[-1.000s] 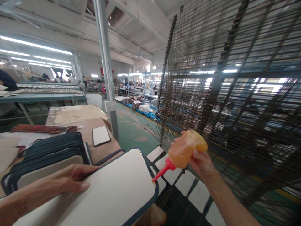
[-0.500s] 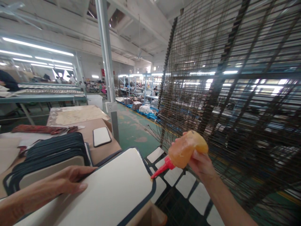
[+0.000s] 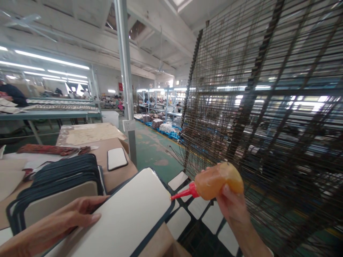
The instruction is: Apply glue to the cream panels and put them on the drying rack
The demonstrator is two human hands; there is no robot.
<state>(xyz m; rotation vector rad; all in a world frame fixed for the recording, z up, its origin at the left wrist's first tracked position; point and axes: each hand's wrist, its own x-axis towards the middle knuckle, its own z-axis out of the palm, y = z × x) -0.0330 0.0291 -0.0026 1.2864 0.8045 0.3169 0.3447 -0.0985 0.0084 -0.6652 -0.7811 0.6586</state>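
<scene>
The left hand (image 3: 77,212) grasps a large white panel (image 3: 120,217) by its far long edge, thumb on the pale face. The panel, rounded at the corners and edged with a dark border, lies tilted in the foreground, between the two hands. The right hand (image 3: 232,201) is closed around a squeeze bottle (image 3: 218,180) of amber contents, held nearly on its side. Its red nozzle (image 3: 187,192) points leftward, the tip at the panel's right-hand border, close to a corner; a thin yellowish trace shows along the edge there. Left of the panel, a stack of dark-edged panels (image 3: 64,178) leans on the bench (image 3: 114,142), with a patterned reddish cloth (image 3: 43,149) behind it. A small white panel (image 3: 117,159) lies flat on the brown surface, well apart from both hands. To the right rises a large wire rack (image 3: 227,89); pale panels (image 3: 178,221) lie in rows near its foot, below the bottle. Behind the bench stand a metal post (image 3: 125,71) and, at far left, a person in dark clothing (image 3: 13,94) beside a long blue-green table (image 3: 53,115).
</scene>
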